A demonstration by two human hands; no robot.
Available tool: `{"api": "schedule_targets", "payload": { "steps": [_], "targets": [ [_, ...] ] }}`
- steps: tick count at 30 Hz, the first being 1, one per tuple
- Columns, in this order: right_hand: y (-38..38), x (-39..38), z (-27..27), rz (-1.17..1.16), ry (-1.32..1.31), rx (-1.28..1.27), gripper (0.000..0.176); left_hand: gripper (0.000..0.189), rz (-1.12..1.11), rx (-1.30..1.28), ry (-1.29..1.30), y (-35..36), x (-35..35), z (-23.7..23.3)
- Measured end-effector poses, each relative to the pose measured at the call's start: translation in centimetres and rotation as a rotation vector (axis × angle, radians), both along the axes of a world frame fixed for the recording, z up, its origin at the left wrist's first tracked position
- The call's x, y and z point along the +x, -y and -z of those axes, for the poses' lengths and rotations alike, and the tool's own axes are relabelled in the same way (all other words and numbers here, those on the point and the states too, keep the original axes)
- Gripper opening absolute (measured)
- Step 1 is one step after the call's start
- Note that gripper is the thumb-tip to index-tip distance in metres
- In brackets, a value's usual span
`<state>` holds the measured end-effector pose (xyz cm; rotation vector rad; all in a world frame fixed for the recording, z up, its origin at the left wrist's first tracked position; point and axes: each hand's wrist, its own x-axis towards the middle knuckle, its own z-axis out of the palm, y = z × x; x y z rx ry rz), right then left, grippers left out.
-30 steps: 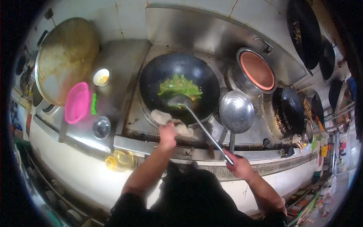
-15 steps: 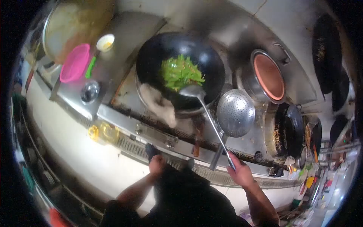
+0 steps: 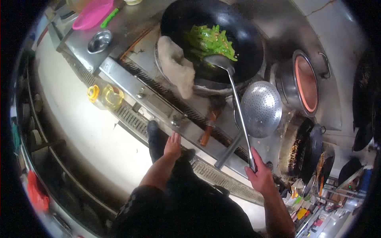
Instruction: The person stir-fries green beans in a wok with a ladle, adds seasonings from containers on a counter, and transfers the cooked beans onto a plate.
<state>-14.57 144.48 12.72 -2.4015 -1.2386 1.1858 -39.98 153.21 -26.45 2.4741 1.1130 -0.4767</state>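
My right hand (image 3: 262, 176) is wrapped round the handle end of a long metal ladle (image 3: 235, 89). The ladle's bowl rests inside a large black wok (image 3: 248, 47), against the lower edge of some chopped green vegetables (image 3: 210, 39). In front of the stove, my left hand (image 3: 172, 146) hangs over my legs with its fingers stretched out and nothing in it. Closest to that hand are the stove's front edge and its knobs (image 3: 175, 122). A greyish-beige cloth (image 3: 174, 65) drapes over the wok's near-left rim.
A perforated strainer (image 3: 261, 109) lies right of the wok, beside a metal pot (image 3: 286, 85) with an orange-brown interior. A wooden-handled brush (image 3: 206, 135) sits on the stove front. An oil bottle (image 3: 109, 97) stands at left, near a metal bowl (image 3: 100, 41) and pink basket (image 3: 93, 15).
The view has swung, so the wok appears higher and farther right. My left hand's fingers have straightened from a more curled shape. My right hand keeps holding the ladle, its bowl still at the vegetables.
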Motion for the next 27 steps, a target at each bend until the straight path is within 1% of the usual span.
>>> {"api": "schedule_targets", "payload": {
  "steps": [2, 3, 4, 5, 6, 7, 8, 9, 10, 12, 13, 14, 15, 16, 17, 19, 20, 21, 22, 24, 25, 26, 27],
  "targets": [
    [-0.7, -0.3, 0.2, 0.035, -0.017, -0.040, 0.069, 0.070, 0.015, -0.054, -0.063, -0.3, 0.7, -0.2],
    [-0.5, -0.4, 0.2, 0.046, -0.024, -0.049, 0.069, 0.065, 0.013, 0.024, -0.041, -0.3, 0.8, -0.4],
    [-0.4, -0.6, 0.3, 0.058, -0.032, -0.058, 0.069, 0.065, 0.012, 0.029, -0.045, -0.8, 0.2, -0.8],
    [0.3, -0.4, 1.3, 0.036, 0.071, 0.024, 0.064, 0.056, -0.066, -0.282, 0.052, -1.7, -0.7, -1.5],
    [-0.1, -0.8, 2.0, 0.029, 0.170, 0.121, 0.060, 0.049, -0.132, -0.576, 0.144, -4.2, -2.1, -2.7],
    [-0.2, -1.1, 2.5, 0.040, 0.169, 0.135, 0.060, 0.049, -0.123, -0.562, 0.140, -5.1, -3.5, -4.3],
    [-0.6, -1.2, 2.8, 0.049, 0.285, 0.055, 0.056, 0.042, -0.332, -0.577, 0.239, -5.5, -5.1, -6.7],
    [-1.0, -1.5, 2.9, 0.067, 0.345, 0.024, 0.054, 0.037, -0.534, -0.588, 0.342, -6.4, -6.1, -9.4],
    [-1.4, -1.7, 2.9, 0.086, 0.404, -0.009, 0.052, 0.037, -0.513, -0.572, 0.346, -7.7, -6.6, -11.9],
    [-2.6, -2.6, 2.5, 0.172, 0.190, 0.035, 0.044, 0.033, -0.966, -0.774, 0.876, -10.6, -7.3, -16.6],
    [-3.9, -3.4, 1.7, 0.177, 0.171, 0.063, 0.050, 0.035, -0.908, -0.709, 1.032, -13.2, -6.9, -18.7],
    [-5.4, -4.0, 1.4, 0.186, 0.178, 0.080, 0.050, 0.034, -1.038, -0.753, 1.210, -16.2, -5.1, -22.1],
    [-7.0, -4.5, 1.4, 0.193, 0.184, 0.188, 0.053, 0.034, -1.169, -0.799, 1.388, -19.5, -2.9, -25.0],
    [-8.3, -4.7, 1.6, 0.200, 0.188, 0.293, 0.057, 0.032, -1.234, -1.016, 1.366, -23.1, -1.0, -26.5],
    [-9.7, -3.8, 3.3, 0.169, 0.265, 0.315, 0.063, 0.031, -1.294, -1.235, 1.331, -26.1, 0.6, -27.8],
    [-15.0, -3.3, 2.7, 0.184, 0.393, 0.193, 0.060, 0.023, -1.317, -1.538, 1.390, -29.2, 3.9, -26.8],
    [-17.4, -3.1, 2.3, 0.205, 0.407, 0.095, 0.061, 0.023, -1.303, -1.536, 1.399, -29.5, 4.6, -26.5],
    [-19.4, -2.8, 2.0, 0.220, 0.420, -0.001, 0.062, 0.021, -1.372, -1.422, 1.302, -29.8, 5.2, -26.2],
    [-20.5, -2.1, 2.3, 0.214, 0.425, 0.009, 0.062, 0.019, -1.441, -1.305, 1.205, -30.1, 5.6, -25.2],
    [-20.7, -0.6, 3.2, 0.010, 0.441, 0.022, 0.067, 0.015, -1.351, -1.369, 1.250, -30.2, 5.1, -20.9],
    [-19.9, -0.3, 1.8, 0.000, 0.448, 0.031, 0.067, 0.016, -1.319, -1.316, 1.336, -29.5, 4.6, -23.3],
    [-18.8, 0.2, -0.8, -0.115, 0.501, -0.005, 0.066, 0.017, -1.285, -1.260, 1.426, -28.9, 4.4, -24.7],
    [-17.7, 1.1, -2.8, -0.235, 0.557, -0.044, 0.064, 0.017, -1.287, -1.256, 1.452, -28.4, 4.1, -24.7]
  ]
}}
